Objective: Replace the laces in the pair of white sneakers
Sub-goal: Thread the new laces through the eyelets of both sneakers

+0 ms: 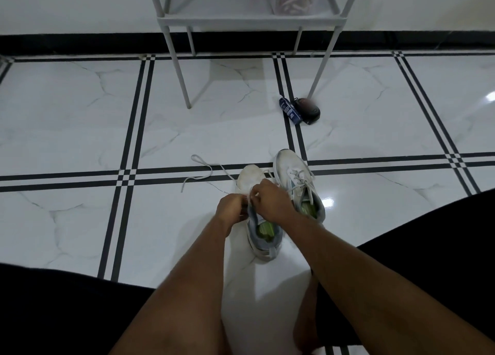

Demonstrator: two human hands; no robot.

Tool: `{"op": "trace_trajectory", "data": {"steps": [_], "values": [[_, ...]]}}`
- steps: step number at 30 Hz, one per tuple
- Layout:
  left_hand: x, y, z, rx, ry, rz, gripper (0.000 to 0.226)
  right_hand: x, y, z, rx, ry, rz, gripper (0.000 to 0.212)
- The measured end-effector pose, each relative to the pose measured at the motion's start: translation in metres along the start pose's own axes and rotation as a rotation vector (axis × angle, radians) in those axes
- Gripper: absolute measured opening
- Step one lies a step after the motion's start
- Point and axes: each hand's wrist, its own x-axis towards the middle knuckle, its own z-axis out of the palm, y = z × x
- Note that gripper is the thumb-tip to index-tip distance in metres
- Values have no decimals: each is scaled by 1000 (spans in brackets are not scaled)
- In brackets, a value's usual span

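1. Two white sneakers side by side on tiled floor (pixel 80 113): left sneaker (pixel 257 215) under both hands, right sneaker (pixel 300 183) just beside, laced.
2. Left hand (pixel 231 207) and right hand (pixel 270 200) curled, pinching lace (pixel 203 171) at left sneaker's eyelets.
3. Lace's free end trailing left across floor.
4. Farther off: dark packet (pixel 290 111) touching black object (pixel 308 109) near white rack (pixel 241 19).
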Motion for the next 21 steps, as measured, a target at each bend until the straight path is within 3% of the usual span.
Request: {"op": "trace_trajectory", "data": {"steps": [4, 8, 11, 14, 16, 19, 21], "values": [[-4, 1, 1, 13, 39, 55, 12, -32, 5, 17, 4, 182, 63, 46], [3, 13, -4, 203, 174, 137, 13, -66, -3, 34, -39, 283, 216, 92], [16, 31, -16, 173, 272, 163, 17, -71, -6, 44, 19, 196, 309, 88], [3, 67, -28, -213, 355, 155, 23, -67, -11, 39, 91, 189, 332, 75], [1, 77, -30, -226, 386, 189, 24, -66, -13, 37, 107, 165, 345, 70], [-2, 62, -16, 390, 328, 308, 31, -66, -14, 37, 109, 182, 337, 64], [-1, 39, -2, 811, 216, 340, 21, -66, -13, 37, 119, 157, 331, 62]]}}
